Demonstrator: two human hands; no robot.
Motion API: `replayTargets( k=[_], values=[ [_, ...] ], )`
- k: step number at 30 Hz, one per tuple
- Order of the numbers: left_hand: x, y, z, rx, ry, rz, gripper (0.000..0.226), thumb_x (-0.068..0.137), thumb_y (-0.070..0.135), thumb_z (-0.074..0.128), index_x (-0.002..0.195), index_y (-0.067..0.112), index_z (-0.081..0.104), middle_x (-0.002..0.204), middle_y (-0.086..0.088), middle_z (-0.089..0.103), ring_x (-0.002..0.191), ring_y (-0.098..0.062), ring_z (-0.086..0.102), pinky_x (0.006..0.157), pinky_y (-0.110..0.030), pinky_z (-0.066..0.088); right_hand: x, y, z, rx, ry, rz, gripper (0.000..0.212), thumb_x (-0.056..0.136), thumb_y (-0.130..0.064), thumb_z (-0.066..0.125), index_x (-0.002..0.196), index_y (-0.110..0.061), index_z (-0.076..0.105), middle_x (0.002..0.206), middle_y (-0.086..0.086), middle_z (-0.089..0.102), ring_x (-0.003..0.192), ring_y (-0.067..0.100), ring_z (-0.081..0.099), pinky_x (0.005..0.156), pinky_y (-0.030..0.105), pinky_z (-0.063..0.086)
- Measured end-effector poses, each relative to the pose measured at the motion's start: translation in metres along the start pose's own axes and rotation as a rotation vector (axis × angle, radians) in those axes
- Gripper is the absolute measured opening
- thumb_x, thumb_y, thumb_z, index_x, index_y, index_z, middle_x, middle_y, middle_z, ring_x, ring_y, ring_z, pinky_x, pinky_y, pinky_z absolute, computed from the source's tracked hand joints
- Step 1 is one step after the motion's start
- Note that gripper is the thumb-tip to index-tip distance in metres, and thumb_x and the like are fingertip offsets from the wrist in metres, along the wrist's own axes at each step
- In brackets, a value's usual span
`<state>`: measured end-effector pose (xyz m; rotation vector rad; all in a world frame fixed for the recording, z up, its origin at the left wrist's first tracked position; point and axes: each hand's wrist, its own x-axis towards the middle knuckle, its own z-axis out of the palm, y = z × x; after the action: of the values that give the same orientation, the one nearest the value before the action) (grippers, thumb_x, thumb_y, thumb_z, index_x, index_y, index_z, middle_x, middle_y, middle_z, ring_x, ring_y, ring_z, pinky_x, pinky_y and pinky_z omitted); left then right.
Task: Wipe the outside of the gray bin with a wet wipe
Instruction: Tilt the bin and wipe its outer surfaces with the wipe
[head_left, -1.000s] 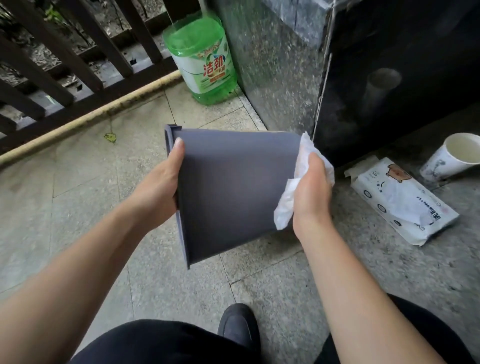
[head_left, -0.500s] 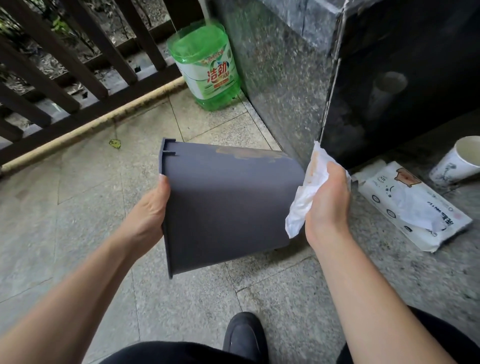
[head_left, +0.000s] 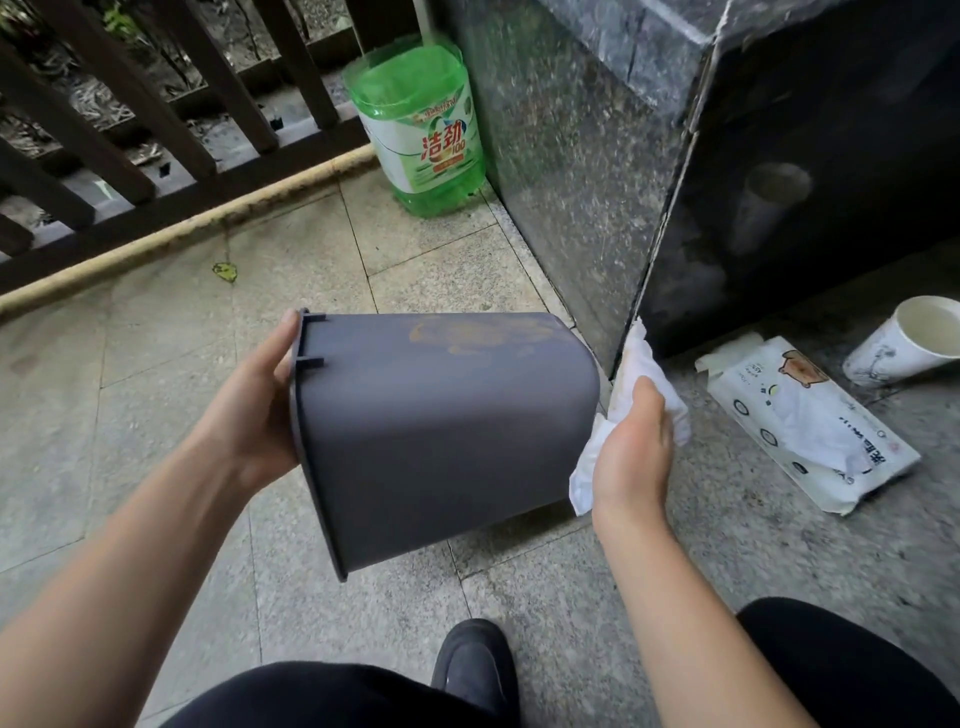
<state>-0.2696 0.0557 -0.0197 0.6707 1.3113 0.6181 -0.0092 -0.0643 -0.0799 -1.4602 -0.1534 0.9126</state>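
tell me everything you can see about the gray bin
The gray bin looks like smooth matte plastic, with rounded corners and a raised rim bearing two short ribs. It is held on its side above the tiled floor, rim toward the left, base toward the right. The left hand grips the rim; the right hand presses a white wet wipe against the base end. An orange-brown smear marks the upper side wall. Its inside is hidden.
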Motion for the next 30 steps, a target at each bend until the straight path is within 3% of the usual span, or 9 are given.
replayTargets(
  k=[3, 7, 9, 11, 12, 15, 18, 26, 30],
  values=[
    [0.000, 0.003, -0.002, 0.021, 0.030, -0.016, 0.068, 0.087, 0.074, 0.051, 0.107, 0.017, 0.082, 0.113, -0.009, 0.078, 0.097, -0.026, 0.077, 0.070, -0.035, 0.062, -0.003, 0.004, 0.005, -0.190, -0.009, 0.047, 0.033, 0.085, -0.052, 0.033, 0.078, -0.039, 0.062, 0.089, -0.024, 0.062, 0.096, 0.016, 0.057, 0.091, 0.036, 0.046],
    [0.006, -0.004, 0.001, 0.088, 0.202, 0.003, 0.063, 0.092, 0.072, 0.046, 0.120, 0.021, 0.072, 0.110, -0.005, 0.079, 0.086, -0.018, 0.079, 0.057, -0.029, 0.060, -0.011, 0.018, 0.011, -0.496, -0.122, -0.156, 0.050, 0.093, -0.051, 0.025, 0.071, -0.017, 0.055, 0.075, -0.007, 0.062, 0.081, 0.025, 0.061, 0.068, 0.035, 0.044],
    [0.006, -0.010, 0.001, 0.158, 0.254, 0.055, 0.062, 0.092, 0.073, 0.046, 0.119, 0.022, 0.071, 0.109, -0.004, 0.080, 0.087, -0.017, 0.078, 0.064, -0.033, 0.058, -0.013, 0.027, 0.012, -0.670, -0.178, -0.297, 0.059, 0.097, -0.049, 0.022, 0.095, -0.009, 0.066, 0.104, -0.005, 0.068, 0.113, 0.030, 0.059, 0.087, 0.036, 0.045],
    [0.004, -0.015, -0.001, 0.217, 0.290, 0.132, 0.063, 0.090, 0.074, 0.047, 0.116, 0.022, 0.070, 0.110, -0.002, 0.079, 0.095, -0.017, 0.077, 0.077, -0.037, 0.058, -0.009, 0.034, 0.012, -0.839, -0.212, -0.470, 0.064, 0.099, -0.043, 0.020, 0.146, -0.007, 0.045, 0.155, 0.005, 0.040, 0.148, 0.019, 0.024, 0.119, 0.038, 0.023],
    [0.002, -0.017, -0.002, 0.263, 0.298, 0.188, 0.065, 0.089, 0.075, 0.047, 0.121, 0.022, 0.068, 0.118, 0.000, 0.076, 0.106, -0.018, 0.073, 0.089, -0.040, 0.056, -0.009, 0.037, 0.011, -0.924, -0.230, -0.532, 0.065, 0.100, -0.043, 0.018, 0.152, -0.008, 0.032, 0.163, 0.003, 0.023, 0.151, 0.014, 0.010, 0.123, 0.039, 0.011],
    [-0.005, -0.021, -0.003, 0.427, 0.280, 0.360, 0.073, 0.087, 0.074, 0.048, 0.147, 0.034, 0.049, 0.152, 0.015, 0.048, 0.135, -0.002, 0.047, 0.115, -0.030, 0.032, -0.011, 0.045, 0.009, -1.159, -0.248, -0.638, 0.069, 0.099, -0.046, 0.013, 0.150, -0.005, 0.034, 0.166, -0.004, 0.007, 0.153, 0.016, -0.004, 0.124, 0.045, 0.003],
    [-0.008, -0.024, -0.001, 0.513, 0.295, 0.463, 0.063, 0.098, 0.059, 0.049, 0.154, 0.033, 0.039, 0.152, 0.027, 0.037, 0.128, 0.016, 0.039, 0.097, -0.006, 0.026, -0.010, 0.046, 0.010, -1.283, -0.266, -0.670, 0.073, 0.100, -0.048, 0.011, 0.139, -0.002, 0.052, 0.167, -0.002, 0.004, 0.153, 0.019, -0.006, 0.123, 0.050, 0.002],
    [-0.019, -0.023, 0.011, 0.675, 0.247, 0.554, 0.059, 0.102, 0.057, 0.042, 0.155, 0.033, 0.036, 0.158, 0.022, 0.036, 0.139, 0.012, 0.032, 0.107, -0.009, 0.022, 0.008, 0.032, 0.008, -1.368, -0.340, -0.541, 0.075, 0.101, -0.051, 0.006, 0.141, -0.008, 0.051, 0.167, -0.008, -0.002, 0.151, 0.019, -0.016, 0.122, 0.045, -0.008],
    [-0.027, -0.023, 0.019, 0.766, 0.207, 0.574, 0.065, 0.100, 0.055, 0.042, 0.159, 0.033, 0.026, 0.166, 0.023, 0.014, 0.147, 0.012, 0.011, 0.111, -0.013, 0.010, 0.008, 0.031, 0.008, -1.346, -0.348, -0.524, 0.081, 0.098, -0.054, 0.003, 0.138, -0.007, 0.055, 0.167, -0.005, -0.003, 0.151, 0.019, -0.018, 0.121, 0.043, -0.011]
  ],
)
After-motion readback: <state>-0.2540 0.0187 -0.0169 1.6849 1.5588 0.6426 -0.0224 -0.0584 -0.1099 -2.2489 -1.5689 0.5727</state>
